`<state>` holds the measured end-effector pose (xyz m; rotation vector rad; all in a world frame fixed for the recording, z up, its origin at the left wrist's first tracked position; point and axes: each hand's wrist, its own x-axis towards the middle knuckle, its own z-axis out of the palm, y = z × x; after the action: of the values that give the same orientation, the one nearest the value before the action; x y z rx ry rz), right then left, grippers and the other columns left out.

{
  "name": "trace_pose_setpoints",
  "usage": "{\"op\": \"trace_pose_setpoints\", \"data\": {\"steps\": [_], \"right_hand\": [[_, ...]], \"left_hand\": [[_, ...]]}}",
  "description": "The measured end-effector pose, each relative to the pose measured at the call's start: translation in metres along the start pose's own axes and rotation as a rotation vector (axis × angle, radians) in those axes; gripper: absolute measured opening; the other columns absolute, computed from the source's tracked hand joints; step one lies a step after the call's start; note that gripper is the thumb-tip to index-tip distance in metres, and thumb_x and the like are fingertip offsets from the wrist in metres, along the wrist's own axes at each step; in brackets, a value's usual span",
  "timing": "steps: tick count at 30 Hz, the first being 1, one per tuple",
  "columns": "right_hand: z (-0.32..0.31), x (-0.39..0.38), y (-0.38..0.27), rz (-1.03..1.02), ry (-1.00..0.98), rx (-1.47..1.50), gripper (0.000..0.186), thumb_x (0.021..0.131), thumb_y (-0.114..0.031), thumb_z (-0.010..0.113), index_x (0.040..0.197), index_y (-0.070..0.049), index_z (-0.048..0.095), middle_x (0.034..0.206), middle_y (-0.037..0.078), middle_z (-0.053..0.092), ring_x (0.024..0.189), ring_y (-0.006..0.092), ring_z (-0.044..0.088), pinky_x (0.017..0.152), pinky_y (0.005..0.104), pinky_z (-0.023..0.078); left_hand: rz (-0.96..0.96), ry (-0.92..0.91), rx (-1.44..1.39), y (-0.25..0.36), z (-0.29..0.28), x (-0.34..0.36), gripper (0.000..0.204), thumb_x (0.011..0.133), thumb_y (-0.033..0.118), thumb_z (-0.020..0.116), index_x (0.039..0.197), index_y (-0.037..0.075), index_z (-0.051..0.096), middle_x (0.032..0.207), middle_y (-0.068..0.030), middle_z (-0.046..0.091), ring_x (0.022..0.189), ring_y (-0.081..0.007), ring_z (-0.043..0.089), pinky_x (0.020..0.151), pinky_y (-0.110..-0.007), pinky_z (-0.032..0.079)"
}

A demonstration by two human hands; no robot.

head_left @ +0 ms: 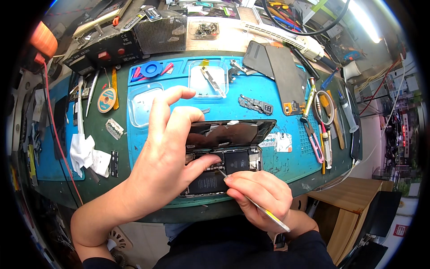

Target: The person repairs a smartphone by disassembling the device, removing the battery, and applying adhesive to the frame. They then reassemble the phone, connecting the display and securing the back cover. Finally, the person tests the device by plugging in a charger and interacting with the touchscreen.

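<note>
An opened smartphone (210, 184) lies on the blue work mat, its battery and inner parts showing. Its screen (233, 134) stands tilted up along the far side. My left hand (163, 134) is around the phone's left end. Its thumb presses on the inner parts, a bent finger reaches the screen's upper edge, and the index finger arches above. In my right hand (264, 195) are slim metal tweezers (273, 216) with a yellow stripe. Their point reaches into the phone beside the left thumb. The exact part under the tip is too small to make out.
On the mat (179, 73) are clear trays (219, 67), a loose phone part (255, 104) and dark phone panels (282, 71). Pink-handled cutters (315, 143) and brushes lie right. Solder wick (106, 99) and white tissue (83, 154) lie left. A black box (107, 49) stands behind.
</note>
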<state>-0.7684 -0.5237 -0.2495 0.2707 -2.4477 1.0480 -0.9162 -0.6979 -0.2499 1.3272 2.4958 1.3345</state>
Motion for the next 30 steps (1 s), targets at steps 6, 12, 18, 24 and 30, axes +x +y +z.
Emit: {"op": "trace_pose_setpoints", "data": {"steps": [6,12,18,24,30], "right_hand": [[0.0,0.0,0.0,0.007,-0.005,0.009,0.016,0.089,-0.005,0.081,0.103,0.001,0.075,0.094,0.014,0.075,0.076,0.0267,0.073,0.065,0.0326,0.058],[0.001,-0.002,0.004,-0.067,0.012,-0.016,0.027,0.083,-0.004,0.084,0.107,0.001,0.072,0.094,0.012,0.074,0.075,0.0249,0.072,0.062,0.0325,0.057],[-0.004,-0.006,0.003,-0.096,0.025,0.032,0.025,0.085,-0.004,0.083,0.108,0.001,0.074,0.096,0.013,0.075,0.077,0.0248,0.073,0.063,0.0313,0.057],[-0.011,-0.01,0.0,-0.209,0.124,0.03,0.031,0.083,-0.007,0.085,0.112,-0.001,0.076,0.093,0.012,0.075,0.074,0.0226,0.073,0.058,0.0295,0.056],[-0.003,-0.006,-0.006,-0.248,0.04,-0.18,0.036,0.076,-0.003,0.075,0.111,-0.005,0.077,0.101,0.01,0.076,0.077,0.0188,0.07,0.059,0.0277,0.054]], "left_hand": [[-0.006,-0.003,0.002,0.0,0.0,-0.001,0.074,0.062,0.006,0.097,0.119,0.005,0.05,0.144,-0.0222,0.043,0.133,-0.0416,0.048,0.107,-0.047,0.044],[-0.015,-0.01,0.008,0.001,0.0,0.0,0.074,0.062,0.007,0.098,0.119,0.005,0.051,0.144,-0.0225,0.044,0.132,-0.0417,0.049,0.107,-0.048,0.044],[0.0,-0.009,0.004,0.002,-0.004,0.0,0.054,0.076,0.002,0.087,0.118,0.004,0.052,0.142,-0.0228,0.046,0.13,-0.0402,0.05,0.107,-0.045,0.043],[-0.003,-0.031,-0.082,0.0,-0.007,0.003,0.037,0.086,-0.006,0.073,0.116,0.003,0.053,0.139,-0.0203,0.05,0.125,-0.0359,0.053,0.106,-0.041,0.043],[-0.022,-0.007,-0.127,0.0,-0.005,0.001,0.036,0.087,-0.006,0.072,0.116,0.003,0.053,0.139,-0.0192,0.05,0.126,-0.0347,0.053,0.106,-0.041,0.043]]}}
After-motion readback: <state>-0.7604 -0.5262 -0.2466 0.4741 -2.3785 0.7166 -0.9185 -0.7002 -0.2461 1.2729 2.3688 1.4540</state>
